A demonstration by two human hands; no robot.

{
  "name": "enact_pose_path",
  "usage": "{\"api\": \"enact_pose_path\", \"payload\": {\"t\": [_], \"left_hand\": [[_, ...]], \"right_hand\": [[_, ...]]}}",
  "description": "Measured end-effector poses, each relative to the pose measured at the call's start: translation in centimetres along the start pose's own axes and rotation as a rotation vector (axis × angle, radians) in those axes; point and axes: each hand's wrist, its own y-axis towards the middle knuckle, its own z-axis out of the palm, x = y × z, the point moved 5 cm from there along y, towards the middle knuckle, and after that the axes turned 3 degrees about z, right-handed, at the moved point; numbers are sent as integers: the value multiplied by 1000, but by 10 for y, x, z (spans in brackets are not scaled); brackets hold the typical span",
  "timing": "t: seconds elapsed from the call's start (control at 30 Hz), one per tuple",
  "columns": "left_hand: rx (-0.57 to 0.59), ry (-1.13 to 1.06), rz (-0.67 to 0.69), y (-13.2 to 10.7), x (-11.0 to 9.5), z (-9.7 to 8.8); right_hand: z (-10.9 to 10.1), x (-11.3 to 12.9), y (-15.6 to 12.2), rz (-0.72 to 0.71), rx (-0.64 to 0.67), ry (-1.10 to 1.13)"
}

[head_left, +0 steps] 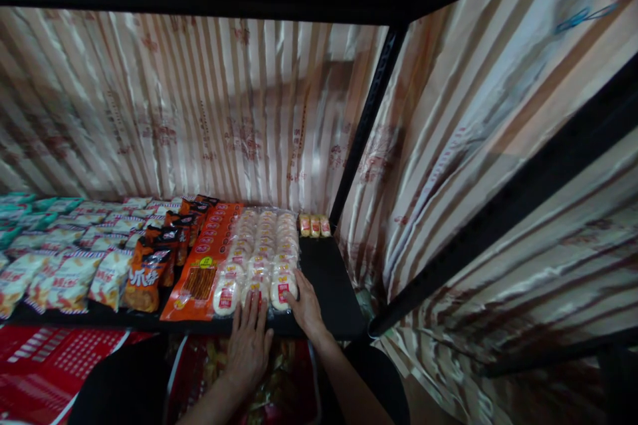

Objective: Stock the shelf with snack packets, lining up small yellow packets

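Blur softens the far packs, and the top of the view is cut off by a dark board overhead. Both forearms run out of the picture at the near edge, and what lies between them, perhaps a basket of wrapped snacks (284, 385), is too dim to make out.

White round packs (264, 249) lie in three rows on the black shelf (331, 285); the number in each row is unclear. The left hand (249, 344) lies flat, fingers spread, on the nearest packs of the left and middle rows. The right hand (305, 309) touches the nearest pack of the right row; whether it pinches it cannot be told.

Three small yellow packs (314, 226) sit far right, an orange flat packet (202, 265) just left of the rows.

Bare shelf stays open right of the rows, up to the black post (369, 113) and striped curtain (239, 119).
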Motion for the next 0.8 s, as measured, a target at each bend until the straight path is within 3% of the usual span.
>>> {"api": "enact_pose_path", "payload": {"t": [0.07, 0.2, 0.3, 0.43, 0.8], "left_hand": [[10, 7, -32, 2, 6, -1], [24, 30, -199, 5, 37, 2], [24, 33, -246, 5, 53, 10], [60, 10, -239, 3, 55, 17], [120, -49, -279, 0, 61, 15]], "right_hand": [[2, -1, 0, 0, -12, -6], [1, -1, 6, 4, -113, -72], [9, 6, 8, 0, -9, -163], [20, 17, 5, 37, 134, -268], [23, 35, -2, 20, 81, -292]]}}
